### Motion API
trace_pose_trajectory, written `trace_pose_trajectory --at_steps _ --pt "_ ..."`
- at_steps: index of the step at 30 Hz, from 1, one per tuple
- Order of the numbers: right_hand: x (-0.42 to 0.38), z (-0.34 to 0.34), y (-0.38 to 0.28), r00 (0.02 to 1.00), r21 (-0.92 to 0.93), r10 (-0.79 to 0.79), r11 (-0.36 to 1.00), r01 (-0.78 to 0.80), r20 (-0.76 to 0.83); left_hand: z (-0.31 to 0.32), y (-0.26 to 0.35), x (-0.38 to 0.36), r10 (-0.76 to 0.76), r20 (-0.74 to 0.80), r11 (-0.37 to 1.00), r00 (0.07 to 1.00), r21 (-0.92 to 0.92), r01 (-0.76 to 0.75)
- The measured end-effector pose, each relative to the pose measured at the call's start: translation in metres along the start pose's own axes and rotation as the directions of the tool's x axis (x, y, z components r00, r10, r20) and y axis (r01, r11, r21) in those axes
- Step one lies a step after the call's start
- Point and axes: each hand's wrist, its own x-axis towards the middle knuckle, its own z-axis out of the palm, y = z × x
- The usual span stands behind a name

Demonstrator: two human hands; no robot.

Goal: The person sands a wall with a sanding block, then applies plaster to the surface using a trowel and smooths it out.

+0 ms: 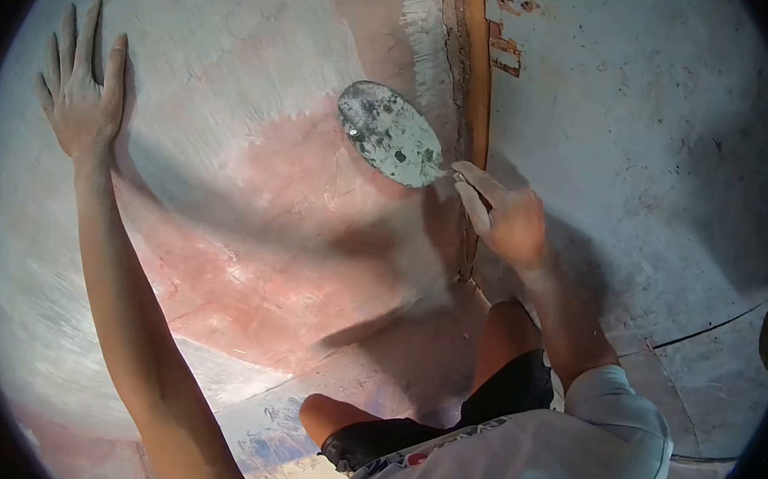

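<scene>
Patched pink-grey surface (273,165) lying behind mottled oval plate (389,135), near brown strip (478,77). Right hand (514,226) seemingly pinching plate's near end; left hand (87,110) bracing, fingers spread. Steady, level wrist probably helping.

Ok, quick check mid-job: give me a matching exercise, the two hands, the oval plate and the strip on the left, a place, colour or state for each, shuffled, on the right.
1. Left hand
2. Right hand
3. Oval plate
4. Narrow strip

A. Orange-brown, running along a seam
B. Fingers spread, laid on the pale surface
C. Mottled pale green and dark
D. Fingers drawn together at one end of the plate

Pairs: 1-B, 2-D, 3-C, 4-A
</scene>
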Motion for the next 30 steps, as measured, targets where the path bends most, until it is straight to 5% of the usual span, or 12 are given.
trace_pose_trajectory --at_steps 4,5,6,7,8,9,18,22,27,28,30 --pt "0.042 -0.014 -0.009 0.998 0.051 -0.022 0.998 0.025 -0.058 -0.004 0.005 0.002 0.001 -0.007 1.000 1.000 0.001 -0.001" --pt "0.053 -0.013 -0.010 0.997 -0.003 -0.020 1.000 0.020 -0.076 -0.013 0.013 0.006 -0.045 0.278 0.858 0.960 0.503 -0.106" --pt "0.050 -0.009 -0.006 0.997 -0.005 -0.024 1.000 0.024 -0.077 -0.018 0.016 0.009 -0.227 0.472 0.482 0.852 0.815 -0.322" --pt "0.042 0.001 0.000 0.988 0.052 -0.079 0.995 0.087 -0.130 -0.013 0.012 0.007 -0.230 0.465 0.479 0.855 0.819 -0.316" --pt "0.034 0.006 0.002 0.974 0.105 -0.131 0.983 0.152 -0.185 -0.005 0.005 0.002 -0.079 0.284 0.858 0.956 0.507 -0.080" --pt "0.015 0.002 -0.005 0.997 0.010 -0.045 0.999 0.046 -0.063 0.000 0.000 -0.003 -0.047 0.033 0.999 0.998 0.001 0.047" --pt "0.063 -0.013 -0.013 0.989 0.027 -0.063 0.997 0.067 -0.134 0.000 0.000 -0.005 -0.027 0.018 0.999 0.999 0.023 0.026" --pt "0.028 -0.007 -0.004 0.999 0.010 -0.027 1.000 0.028 -0.022 -0.001 -0.004 -0.006 -0.054 0.067 0.998 0.996 0.027 0.053" --pt "0.103 -0.027 0.001 0.949 0.018 -0.219 0.973 0.229 -0.228 -0.002 0.000 -0.003 -0.051 0.059 0.999 0.997 -0.007 0.051" --pt "0.112 -0.039 -0.007 0.986 0.004 -0.133 0.991 0.134 -0.097 -0.002 0.000 -0.003 -0.048 0.048 0.999 0.998 -0.001 0.048" --pt "0.100 -0.039 -0.001 0.985 0.027 -0.151 0.988 0.153 -0.086 0.001 0.000 -0.003 -0.049 0.041 0.999 0.998 -0.004 0.049"
